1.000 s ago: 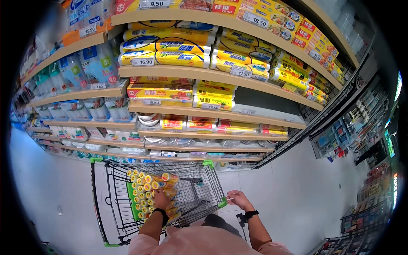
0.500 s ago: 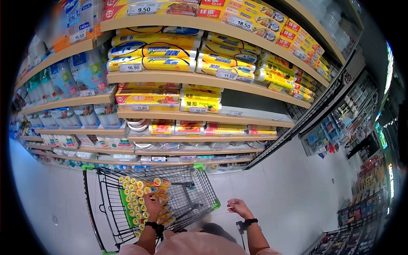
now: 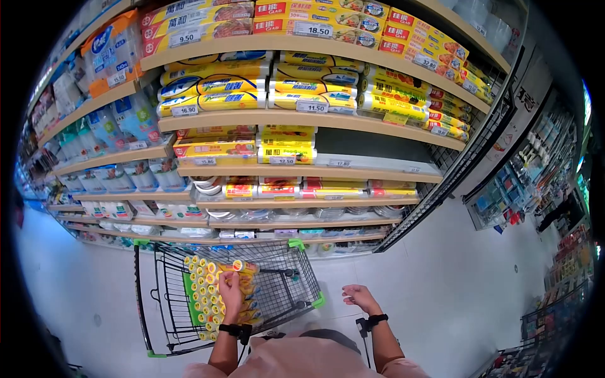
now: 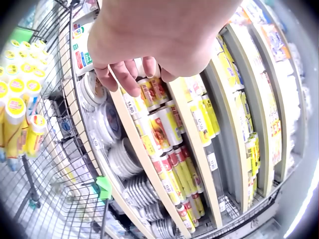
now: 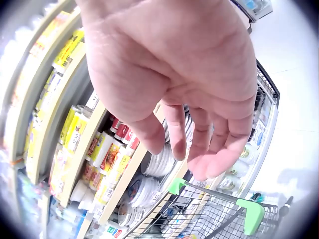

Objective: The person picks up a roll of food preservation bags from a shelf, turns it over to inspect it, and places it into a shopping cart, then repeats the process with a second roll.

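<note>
A wire shopping cart (image 3: 313,277) with green corners stands before the shelves. Packed in one end are several yellow-capped rolls in yellow wrapping (image 3: 200,286), whose round tops show in the left wrist view too (image 4: 16,105). Over these rolls is my left hand (image 3: 230,297), overlapping some of them in the head view. Its fingers (image 4: 130,79) hang loosely bent with nothing in them. Past the cart's right corner, my right hand (image 3: 359,297) hovers over the floor. The right wrist view shows its palm and relaxed, slightly bent fingers (image 5: 199,142), holding nothing.
Ahead, wooden-edged shelves (image 3: 302,171) carry yellow rolls (image 3: 230,101), boxes of wrap (image 3: 340,28) and stacked plates (image 5: 162,164). Plastic packs (image 3: 113,53) fill the shelves at left. Pale floor (image 3: 416,271) lies right of the cart, with more displays (image 3: 504,195) beyond.
My left hand has drawn up from among the rolls, its fingers now over their tops. The right hand stands farther from the cart's corner. The head view has shifted.
</note>
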`<state>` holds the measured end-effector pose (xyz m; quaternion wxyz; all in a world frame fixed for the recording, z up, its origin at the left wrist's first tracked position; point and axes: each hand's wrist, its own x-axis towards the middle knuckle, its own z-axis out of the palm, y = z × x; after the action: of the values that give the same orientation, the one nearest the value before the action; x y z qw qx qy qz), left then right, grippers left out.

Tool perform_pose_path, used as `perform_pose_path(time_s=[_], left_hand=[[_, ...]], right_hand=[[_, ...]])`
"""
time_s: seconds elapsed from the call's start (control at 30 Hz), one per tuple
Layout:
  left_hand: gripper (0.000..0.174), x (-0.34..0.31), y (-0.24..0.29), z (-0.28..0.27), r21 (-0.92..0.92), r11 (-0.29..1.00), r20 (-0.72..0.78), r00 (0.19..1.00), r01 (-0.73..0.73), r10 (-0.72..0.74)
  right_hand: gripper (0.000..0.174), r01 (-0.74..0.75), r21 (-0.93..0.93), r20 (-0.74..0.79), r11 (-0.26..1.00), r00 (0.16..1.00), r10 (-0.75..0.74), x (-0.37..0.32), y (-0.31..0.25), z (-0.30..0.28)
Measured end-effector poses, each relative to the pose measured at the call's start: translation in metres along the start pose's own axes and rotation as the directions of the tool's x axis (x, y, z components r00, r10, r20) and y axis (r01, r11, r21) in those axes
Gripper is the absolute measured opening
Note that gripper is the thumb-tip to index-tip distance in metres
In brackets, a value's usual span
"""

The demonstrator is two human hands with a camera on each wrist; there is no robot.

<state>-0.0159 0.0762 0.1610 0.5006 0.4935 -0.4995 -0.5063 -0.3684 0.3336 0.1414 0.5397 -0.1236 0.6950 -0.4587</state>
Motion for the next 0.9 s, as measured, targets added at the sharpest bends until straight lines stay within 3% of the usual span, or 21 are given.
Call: perform_pose_path(time_s=[0.23, 0.37, 0.53, 0.63, 0.67, 0.9], left_hand=[[0.009, -0.035, 0.022, 0.024, -0.093, 0.995, 0.078, 0.996, -0.035, 0.042], [0.022, -0.06, 0.024, 0.025, -0.05, 0.996, 0.044, 0.996, -0.069, 0.071], [0.026, -0.089, 0.042, 0.029, 0.031, 0.999, -0.011, 0.999, 0.038, -0.037], [0.027, -0.105, 0.049, 0.032, -0.009, 0.997, -0.042, 0.996, 0.072, -0.073], [0.026, -0.102, 0.028, 0.022, -0.002, 1.0, -0.017, 1.0, 0.013, -0.013], [0.02, -0.124, 0.086, 0.041, -0.102, 0.991, -0.046, 0.995, 0.086, -0.091]], right_hand=[[0.024, 0.045, 0.008, 0.074, 0.999, 0.996, -0.045, 0.016, -0.003, -0.03], [0.022, 0.057, 0.01, 0.119, 0.998, 0.991, -0.058, 0.027, -0.007, -0.035], [0.025, 0.071, 0.038, 0.179, 0.997, 0.981, -0.077, 0.032, -0.016, -0.043], [0.025, 0.082, -0.019, 0.194, 0.996, 0.978, -0.077, 0.035, -0.024, -0.046], [0.025, 0.097, -0.027, 0.208, 0.995, 0.974, -0.09, 0.033, -0.028, -0.045], [0.025, 0.232, -0.002, 0.295, 0.973, 0.93, -0.221, 0.049, -0.06, -0.033]])
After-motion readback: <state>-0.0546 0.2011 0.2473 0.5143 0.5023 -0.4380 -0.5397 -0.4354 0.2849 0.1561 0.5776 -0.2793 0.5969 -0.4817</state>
